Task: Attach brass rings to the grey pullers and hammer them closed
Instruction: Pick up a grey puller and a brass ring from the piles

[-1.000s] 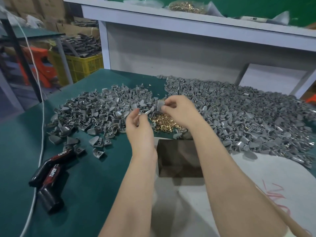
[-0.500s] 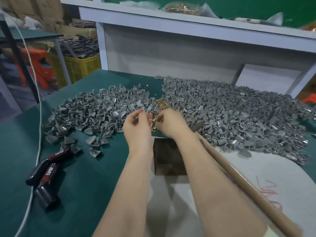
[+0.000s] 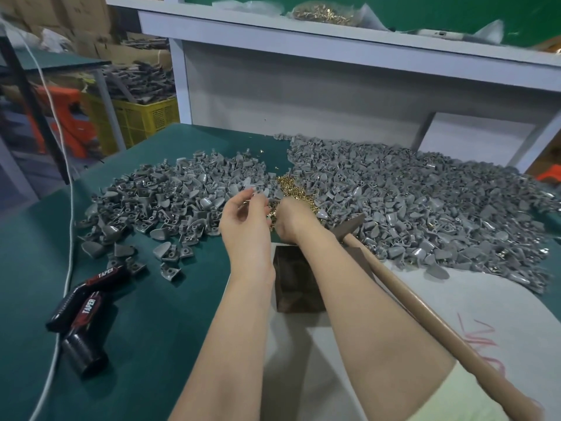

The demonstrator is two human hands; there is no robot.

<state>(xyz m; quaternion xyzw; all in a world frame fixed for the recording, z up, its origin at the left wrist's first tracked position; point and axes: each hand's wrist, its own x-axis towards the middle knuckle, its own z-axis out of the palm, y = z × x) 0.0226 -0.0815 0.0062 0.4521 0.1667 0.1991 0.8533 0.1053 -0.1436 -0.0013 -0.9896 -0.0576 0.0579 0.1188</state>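
Two forearms reach away over a green worktop, covered on the near right by a pale sheet with red scribbles. At the near left a black tool lettered TAPER lies beside a white cable. The hammer has its long axis slanting from near right to far left, with the wooden handle toward the body and the head just beside the right wrist, pointing at the heaps. A dark block stands between the forearms. The left hand draws its fingers against the thumb, pinching a small piece too blurred to name. The right hand curls down into the brass rings, and I cannot tell whether its fingers hold anything. Grey pullers spread in two heaps on either side of the rings. Beyond, a white shelf carries a bag of brass parts. At far left stand a yellow crate and an orange stool.
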